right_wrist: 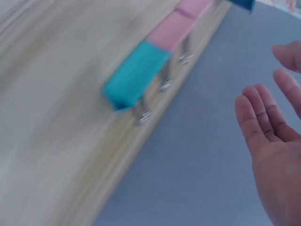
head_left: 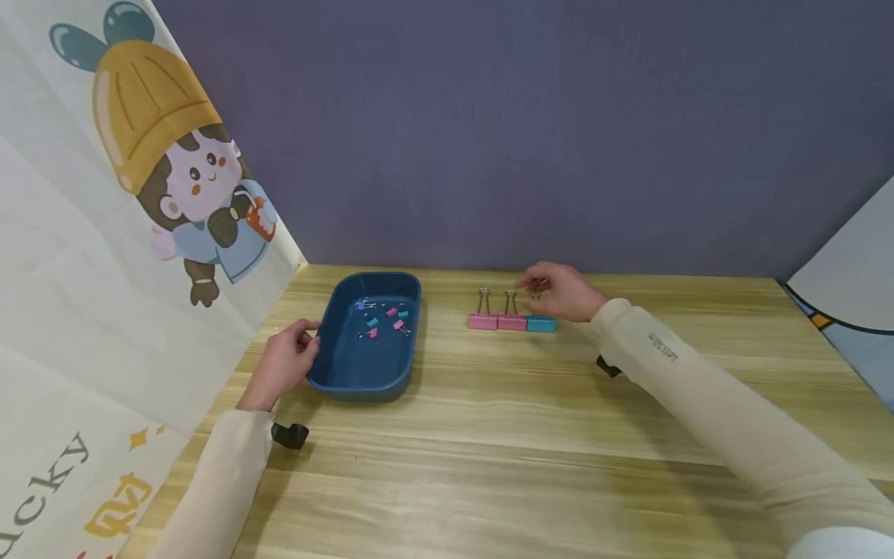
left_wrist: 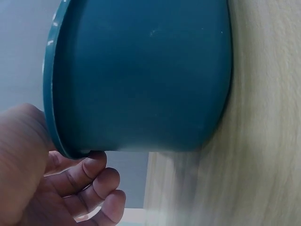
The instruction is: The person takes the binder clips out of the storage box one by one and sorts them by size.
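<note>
My left hand point(head_left: 282, 359) grips the left rim of a dark blue plastic bin point(head_left: 363, 379); in the left wrist view the fingers point(left_wrist: 89, 186) curl under that rim. Small binder clips point(head_left: 373, 332) in pink, teal and blue lie scattered inside the bin. To its right, two large pink binder clips point(head_left: 483, 321) and a teal binder clip point(head_left: 541, 324) stand side by side in a row, handles pointing to the back. Over the teal clip's handles hovers my right hand point(head_left: 562, 292). Seen from the right wrist, its fingers point(right_wrist: 256, 113) hold nothing and are apart from the clips.
The wooden table point(head_left: 447, 458) meets a grey-purple panel point(head_left: 517, 140) at the back. A white cloth with a cartoon figure point(head_left: 202, 171) hangs along the left side. Another printed cloth point(head_left: 855, 295) is on the right.
</note>
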Tool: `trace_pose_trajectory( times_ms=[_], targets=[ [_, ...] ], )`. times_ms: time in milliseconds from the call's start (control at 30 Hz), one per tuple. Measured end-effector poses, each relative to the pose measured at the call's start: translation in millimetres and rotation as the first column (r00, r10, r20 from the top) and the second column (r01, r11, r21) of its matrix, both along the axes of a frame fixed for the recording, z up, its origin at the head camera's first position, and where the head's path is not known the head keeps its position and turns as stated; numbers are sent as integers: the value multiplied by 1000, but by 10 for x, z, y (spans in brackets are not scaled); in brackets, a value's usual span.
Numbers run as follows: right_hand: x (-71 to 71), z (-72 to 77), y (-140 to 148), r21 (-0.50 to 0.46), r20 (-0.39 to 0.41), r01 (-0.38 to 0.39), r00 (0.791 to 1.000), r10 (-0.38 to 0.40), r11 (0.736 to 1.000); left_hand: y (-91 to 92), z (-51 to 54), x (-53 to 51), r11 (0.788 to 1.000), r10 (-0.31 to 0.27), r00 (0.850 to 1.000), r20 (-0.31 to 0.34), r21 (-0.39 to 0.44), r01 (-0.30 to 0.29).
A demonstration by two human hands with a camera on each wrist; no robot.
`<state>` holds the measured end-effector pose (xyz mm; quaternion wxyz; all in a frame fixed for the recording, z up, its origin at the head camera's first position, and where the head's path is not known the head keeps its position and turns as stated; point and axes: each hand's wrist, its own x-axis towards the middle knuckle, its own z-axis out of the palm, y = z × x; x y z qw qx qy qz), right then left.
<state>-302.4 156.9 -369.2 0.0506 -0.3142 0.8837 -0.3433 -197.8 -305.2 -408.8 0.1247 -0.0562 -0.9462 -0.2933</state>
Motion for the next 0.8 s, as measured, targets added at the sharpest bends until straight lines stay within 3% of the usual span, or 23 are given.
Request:
trace_pose_trajectory(
  times_ms=[300, 533, 800],
  targets=[
    [100, 150, -384, -15, -59, -120, 991, 119, 993, -40, -9, -10, 1000, -23, 1000, -13, 5, 23],
    [98, 161, -581, -30, -101, -154, 983, 150, 988, -43, -17, -2, 1000, -21, 1000, -23, -1, 21],
    [115, 176, -817, -31, -94, -172, 981, 168, 985, -22, -42, -18, 1000, -18, 999, -48, 10, 19]
  ],
)
